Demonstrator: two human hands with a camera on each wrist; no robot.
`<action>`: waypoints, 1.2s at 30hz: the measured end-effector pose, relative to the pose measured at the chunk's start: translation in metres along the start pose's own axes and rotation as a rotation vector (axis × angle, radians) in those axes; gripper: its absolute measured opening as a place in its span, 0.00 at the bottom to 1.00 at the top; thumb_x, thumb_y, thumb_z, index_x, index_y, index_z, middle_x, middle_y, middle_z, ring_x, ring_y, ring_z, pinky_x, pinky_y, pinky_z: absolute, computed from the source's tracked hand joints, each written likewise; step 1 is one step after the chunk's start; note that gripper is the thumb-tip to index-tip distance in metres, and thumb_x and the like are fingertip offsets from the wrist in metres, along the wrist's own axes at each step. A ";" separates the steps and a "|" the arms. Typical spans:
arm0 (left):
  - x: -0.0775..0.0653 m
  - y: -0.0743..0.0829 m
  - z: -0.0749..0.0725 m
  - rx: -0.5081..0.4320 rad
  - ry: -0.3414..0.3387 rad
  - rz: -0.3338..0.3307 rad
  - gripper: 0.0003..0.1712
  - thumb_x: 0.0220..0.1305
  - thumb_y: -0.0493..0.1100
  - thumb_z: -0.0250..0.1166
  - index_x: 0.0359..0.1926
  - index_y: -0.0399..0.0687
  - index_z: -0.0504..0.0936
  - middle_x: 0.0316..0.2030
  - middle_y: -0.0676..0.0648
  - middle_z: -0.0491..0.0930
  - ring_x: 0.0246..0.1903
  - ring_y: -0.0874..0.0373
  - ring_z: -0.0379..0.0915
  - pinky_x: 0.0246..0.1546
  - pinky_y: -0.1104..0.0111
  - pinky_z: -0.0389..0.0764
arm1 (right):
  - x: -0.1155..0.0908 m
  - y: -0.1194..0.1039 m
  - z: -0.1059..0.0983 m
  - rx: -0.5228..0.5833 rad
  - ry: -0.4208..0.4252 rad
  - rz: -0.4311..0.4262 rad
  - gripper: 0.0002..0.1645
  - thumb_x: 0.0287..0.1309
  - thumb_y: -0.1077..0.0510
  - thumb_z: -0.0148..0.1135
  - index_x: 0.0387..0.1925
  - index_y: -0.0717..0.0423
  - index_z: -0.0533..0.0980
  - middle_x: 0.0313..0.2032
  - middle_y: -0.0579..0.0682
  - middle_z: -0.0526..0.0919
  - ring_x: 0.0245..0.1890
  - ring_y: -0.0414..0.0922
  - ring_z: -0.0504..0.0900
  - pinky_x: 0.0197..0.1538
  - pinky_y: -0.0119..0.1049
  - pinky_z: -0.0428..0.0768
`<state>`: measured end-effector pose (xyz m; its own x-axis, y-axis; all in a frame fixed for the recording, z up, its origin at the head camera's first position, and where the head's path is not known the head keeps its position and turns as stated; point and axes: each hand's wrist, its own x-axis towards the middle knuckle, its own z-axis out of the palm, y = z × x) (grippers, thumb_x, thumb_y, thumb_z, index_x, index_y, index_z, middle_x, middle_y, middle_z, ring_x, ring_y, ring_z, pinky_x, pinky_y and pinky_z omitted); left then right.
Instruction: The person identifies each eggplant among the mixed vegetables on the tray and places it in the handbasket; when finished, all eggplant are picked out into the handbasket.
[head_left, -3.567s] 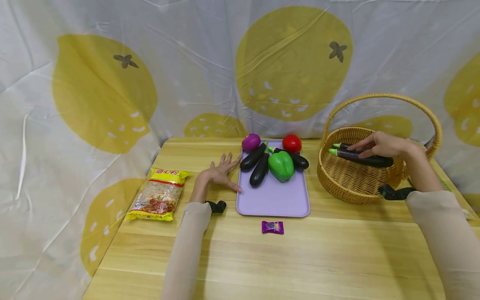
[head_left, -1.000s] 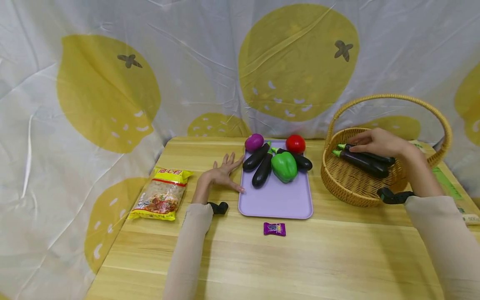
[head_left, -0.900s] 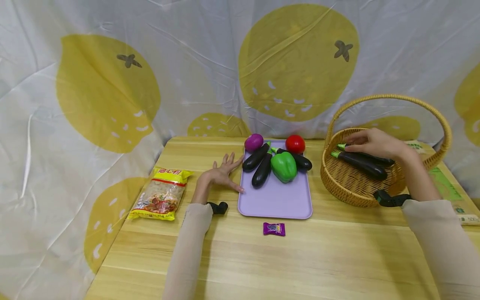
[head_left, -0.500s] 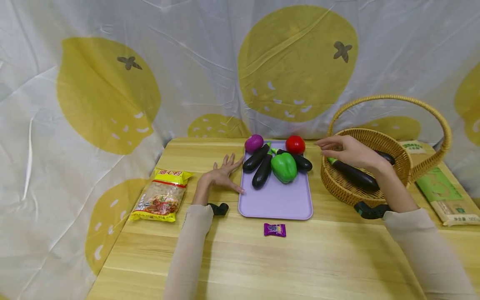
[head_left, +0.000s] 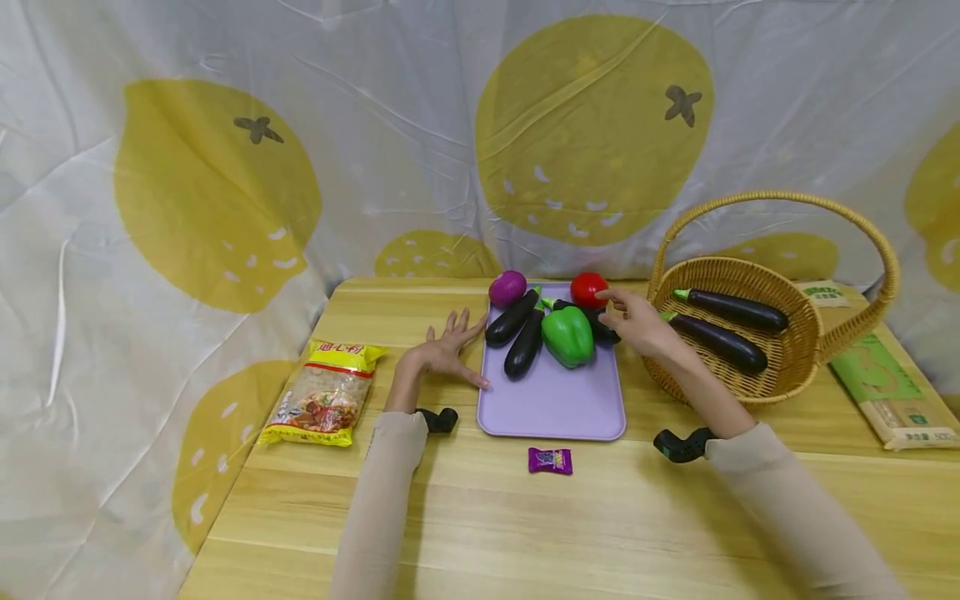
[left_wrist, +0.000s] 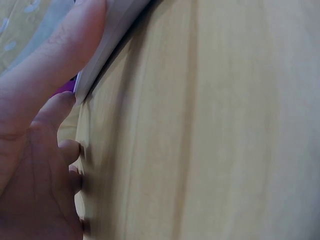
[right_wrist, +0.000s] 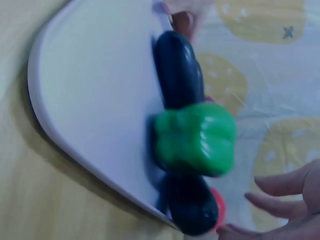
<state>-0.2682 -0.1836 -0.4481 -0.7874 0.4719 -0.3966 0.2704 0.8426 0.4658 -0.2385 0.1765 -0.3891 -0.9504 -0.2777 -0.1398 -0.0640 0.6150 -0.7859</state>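
Note:
My right hand (head_left: 641,323) is over the right edge of the lilac tray (head_left: 551,410), fingers apart and empty. Its fingertips are right by the red tomato (head_left: 587,289) and a dark eggplant (head_left: 604,331) that the hand partly covers. In the right wrist view that eggplant (right_wrist: 192,205) lies beside the green bell pepper (right_wrist: 197,137), with the fingers off to the right. On the tray's left side are two more eggplants (head_left: 525,343) and a purple onion (head_left: 507,288). My left hand (head_left: 442,352), fingers spread, rests on the table with thumb and index finger at the tray's left edge.
A wicker basket (head_left: 816,337) with a tall handle stands at the right, two eggplants (head_left: 738,310) inside. A green and tan packet (head_left: 885,379) lies beside it. A yellow bag of pasta (head_left: 318,396) is at the left, a purple wrapped candy (head_left: 550,460) in front of the tray.
My right hand has let go of an eggplant, which now lies in the basket beside another. That hand has moved left, out of the basket to the tray. My left hand has stayed put.

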 end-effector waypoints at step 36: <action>-0.001 0.001 0.000 -0.012 0.005 0.000 0.75 0.53 0.64 0.79 0.84 0.66 0.32 0.82 0.40 0.17 0.81 0.41 0.09 0.75 0.34 0.17 | 0.012 0.014 0.041 -0.056 0.384 -0.071 0.23 0.73 0.65 0.53 0.66 0.66 0.73 0.63 0.72 0.74 0.65 0.65 0.69 0.69 0.59 0.66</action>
<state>-0.2674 -0.1833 -0.4479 -0.7904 0.4703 -0.3926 0.2636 0.8396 0.4750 -0.2382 0.1512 -0.4263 -0.9871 -0.0305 0.1573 -0.1396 0.6462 -0.7503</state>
